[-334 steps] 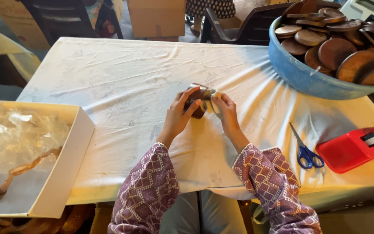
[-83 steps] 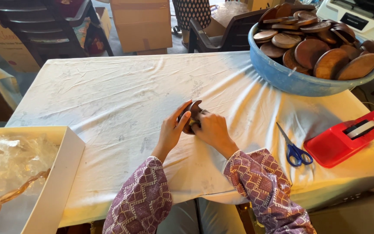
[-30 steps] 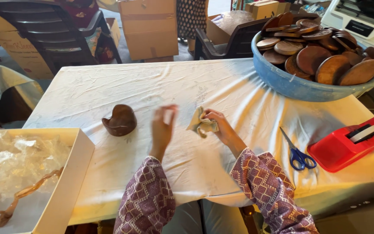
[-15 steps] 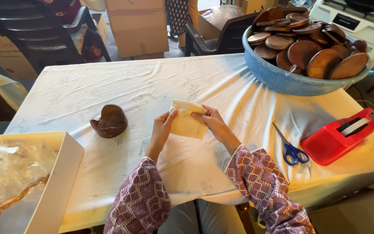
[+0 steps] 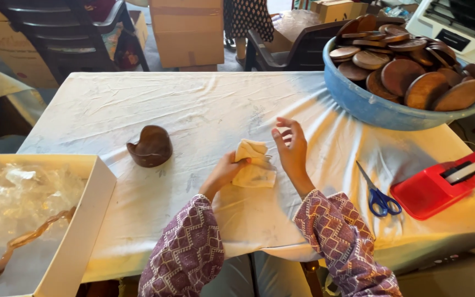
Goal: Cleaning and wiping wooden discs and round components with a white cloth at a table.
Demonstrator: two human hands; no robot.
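Left hand pinches a crumpled cloth on the table.

The left hand (image 5: 224, 171) has its grip clamped on the left edge of the pale cloth (image 5: 254, 165), which bunches up just right of the fingers. The right hand (image 5: 291, 149) hovers beside the cloth, fingers spread apart, holding nothing. A dark wooden bowl (image 5: 150, 146) sits well apart to the left on the white-covered table (image 5: 193, 104).
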